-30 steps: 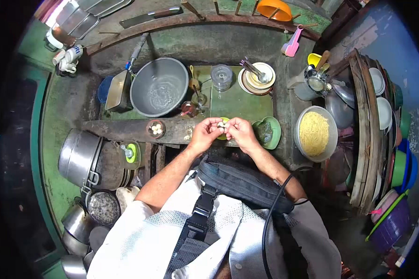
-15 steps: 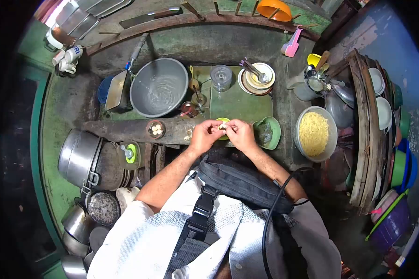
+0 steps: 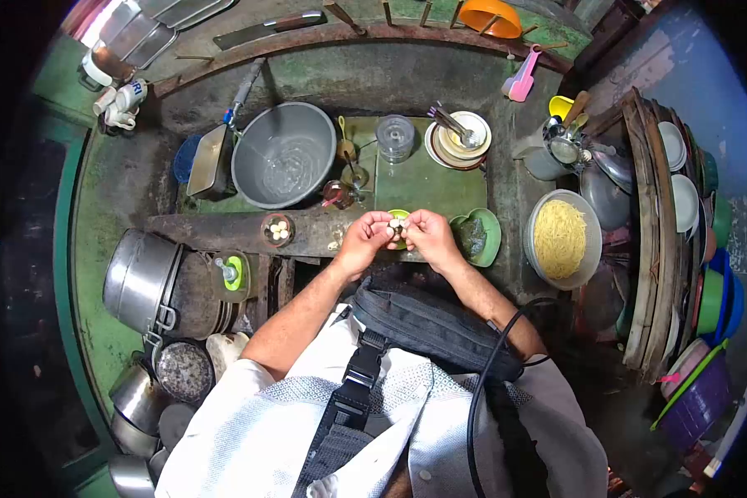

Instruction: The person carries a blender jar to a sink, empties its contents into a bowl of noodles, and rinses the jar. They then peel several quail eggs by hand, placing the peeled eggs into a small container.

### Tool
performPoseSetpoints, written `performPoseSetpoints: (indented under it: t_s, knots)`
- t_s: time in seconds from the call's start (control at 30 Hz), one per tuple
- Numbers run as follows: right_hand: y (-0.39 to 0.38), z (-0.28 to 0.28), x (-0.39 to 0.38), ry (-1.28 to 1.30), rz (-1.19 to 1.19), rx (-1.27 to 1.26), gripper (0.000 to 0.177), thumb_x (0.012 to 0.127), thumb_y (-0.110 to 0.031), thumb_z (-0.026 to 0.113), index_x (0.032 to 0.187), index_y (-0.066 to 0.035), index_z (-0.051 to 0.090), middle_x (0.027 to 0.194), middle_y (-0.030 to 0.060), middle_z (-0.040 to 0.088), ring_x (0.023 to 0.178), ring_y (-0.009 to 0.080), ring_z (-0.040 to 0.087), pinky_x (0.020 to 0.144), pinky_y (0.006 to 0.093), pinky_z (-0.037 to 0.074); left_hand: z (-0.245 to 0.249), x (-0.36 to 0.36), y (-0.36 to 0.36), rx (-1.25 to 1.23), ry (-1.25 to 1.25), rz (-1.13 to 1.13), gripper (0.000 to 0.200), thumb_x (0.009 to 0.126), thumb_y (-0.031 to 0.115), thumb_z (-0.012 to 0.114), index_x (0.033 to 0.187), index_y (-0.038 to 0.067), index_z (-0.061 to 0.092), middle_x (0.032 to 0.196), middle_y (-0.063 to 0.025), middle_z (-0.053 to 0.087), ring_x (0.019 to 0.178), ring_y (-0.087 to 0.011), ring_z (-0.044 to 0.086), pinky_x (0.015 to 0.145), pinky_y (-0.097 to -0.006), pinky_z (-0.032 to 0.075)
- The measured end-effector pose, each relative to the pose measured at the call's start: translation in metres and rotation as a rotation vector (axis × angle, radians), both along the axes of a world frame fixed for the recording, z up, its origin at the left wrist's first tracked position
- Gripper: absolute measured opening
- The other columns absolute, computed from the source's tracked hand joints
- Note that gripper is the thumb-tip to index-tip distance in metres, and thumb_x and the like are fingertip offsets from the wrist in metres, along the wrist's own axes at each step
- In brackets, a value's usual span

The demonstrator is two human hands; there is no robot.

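My left hand [image 3: 363, 246] and my right hand [image 3: 433, 241] meet at the wooden ledge. Pinched between their fingertips is a small speckled quail egg [image 3: 396, 226], pale with dark patches. Beneath the fingers lies a yellow-green bowl [image 3: 399, 213], mostly hidden by the hands. To the left on the ledge, a small dish [image 3: 278, 242] holds several smooth white eggs. Just right of my right hand stands a green leaf-shaped bowl [image 3: 491, 235] with dark contents, perhaps water and shell bits. A few pale scraps lie beside my left hand.
A large grey basin [image 3: 253, 184] with water running into it stands behind the ledge. Stacked plates [image 3: 433, 158] with spoons sit at the back right. A colander of yellow noodles [image 3: 561, 239] is at right. Metal pots [image 3: 138, 278] crowd the left, a wooden rack [image 3: 649, 241] the right.
My fingertips have turned and spread slightly, so more of the speckled egg shows between them. Both hands stay in nearly the same place.
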State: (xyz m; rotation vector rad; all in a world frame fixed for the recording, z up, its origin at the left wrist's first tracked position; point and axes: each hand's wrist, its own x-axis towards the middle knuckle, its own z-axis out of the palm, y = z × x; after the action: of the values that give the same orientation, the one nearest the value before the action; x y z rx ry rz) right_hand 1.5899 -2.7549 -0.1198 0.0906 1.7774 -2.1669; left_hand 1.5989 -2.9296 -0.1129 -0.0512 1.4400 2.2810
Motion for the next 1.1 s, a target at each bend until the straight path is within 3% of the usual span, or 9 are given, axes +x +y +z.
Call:
performPoseSetpoints:
  t_s: [0.17,0.23,0.37,0.5,0.57,0.6,0.7,0.9,1.1]
  knots:
    - [0.001,0.008,0.003,-0.033,0.07,-0.029,0.006,0.085,-0.006,0.058,0.088,-0.001,0.056,0.075,0.0018,0.06,0.059,0.0066,0.054,0.053,0.0209,0.046,0.011,0.0,0.003,0.141,-0.174,0.036,0.029,0.09,0.002,0.056,0.118,0.0,0.048,0.099,-0.0071,0.062,0.085,-0.0122,0.061,0.076,-0.0261,0.052]
    - [0.0,0.007,0.003,-0.032,0.082,-0.014,0.005,0.085,-0.006,0.058,0.087,-0.001,0.057,0.075,0.0019,0.06,0.06,0.0067,0.054,0.053,0.0208,0.046,0.014,0.001,0.005,-0.057,-0.043,0.039,0.03,0.088,0.001,0.059,0.117,0.0,0.05,0.098,-0.0067,0.062,0.084,-0.0112,0.061,0.075,-0.0252,0.052]
    - [0.002,0.007,0.003,-0.058,0.039,-0.005,0.007,0.085,-0.007,0.058,0.087,-0.001,0.06,0.074,0.0032,0.061,0.06,0.0073,0.056,0.053,0.0212,0.046,0.012,-0.002,0.004,-0.015,-0.093,0.069,0.03,0.087,0.0,0.06,0.115,0.0,0.052,0.095,-0.0045,0.061,0.081,-0.0098,0.059,0.073,-0.0242,0.052]
    - [0.002,-0.003,-0.001,-0.007,-0.067,0.335,0.015,0.085,-0.008,0.057,0.089,0.005,0.065,0.076,0.0096,0.068,0.065,0.0108,0.062,0.058,0.0261,0.05,0.002,-0.002,0.003,-0.075,-0.005,0.131,0.025,0.086,-0.002,0.06,0.11,0.0,0.053,0.094,-0.0035,0.061,0.08,-0.0088,0.059,0.072,-0.0233,0.052]
    - [0.001,-0.003,0.0,0.258,-0.056,0.483,0.014,0.087,-0.006,0.058,0.095,0.002,0.065,0.08,0.0047,0.067,0.068,0.0078,0.061,0.058,0.0208,0.049,-0.006,-0.002,0.003,-0.153,0.005,0.128,0.026,0.085,-0.003,0.062,0.109,0.0,0.054,0.093,-0.0031,0.062,0.079,-0.0083,0.059,0.072,-0.0229,0.052]
    - [0.002,-0.003,0.001,0.293,-0.041,0.478,0.016,0.085,-0.009,0.06,0.093,0.004,0.065,0.083,0.012,0.069,0.069,0.0142,0.066,0.063,0.0278,0.052,-0.01,-0.002,0.003,-0.232,0.017,0.127,0.026,0.083,-0.003,0.064,0.107,0.0,0.054,0.091,-0.0026,0.062,0.078,-0.0079,0.059,0.072,-0.0226,0.051]
    - [-0.006,-0.001,0.003,0.228,-0.047,0.31,0.015,0.085,-0.007,0.062,0.095,0.004,0.065,0.084,0.0121,0.069,0.072,0.0142,0.067,0.065,0.0269,0.053,-0.01,-0.002,0.004,-0.334,0.064,0.115,0.027,0.081,-0.003,0.067,0.105,0.0,0.055,0.088,-0.002,0.062,0.077,-0.0069,0.059,0.072,-0.022,0.051]
    - [-0.006,0.008,0.004,0.224,-0.035,0.332,0.011,0.087,-0.006,0.06,0.092,0.004,0.062,0.077,0.0054,0.066,0.069,0.0089,0.062,0.061,0.0234,0.05,-0.001,0.0,0.006,-0.383,0.118,0.08,0.027,0.081,-0.002,0.068,0.106,0.0,0.056,0.088,-0.0016,0.063,0.076,-0.0052,0.058,0.071,-0.0207,0.05]
    - [-0.011,0.006,0.004,0.371,-0.159,0.512,0.01,0.085,-0.009,0.06,0.084,0.001,0.059,0.071,0.0122,0.064,0.063,0.0184,0.064,0.059,0.0317,0.05,0.004,0.0,0.008,-0.405,0.122,0.084,0.027,0.081,-0.003,0.067,0.106,0.0,0.056,0.089,-0.002,0.063,0.077,-0.0055,0.058,0.072,-0.0209,0.05]
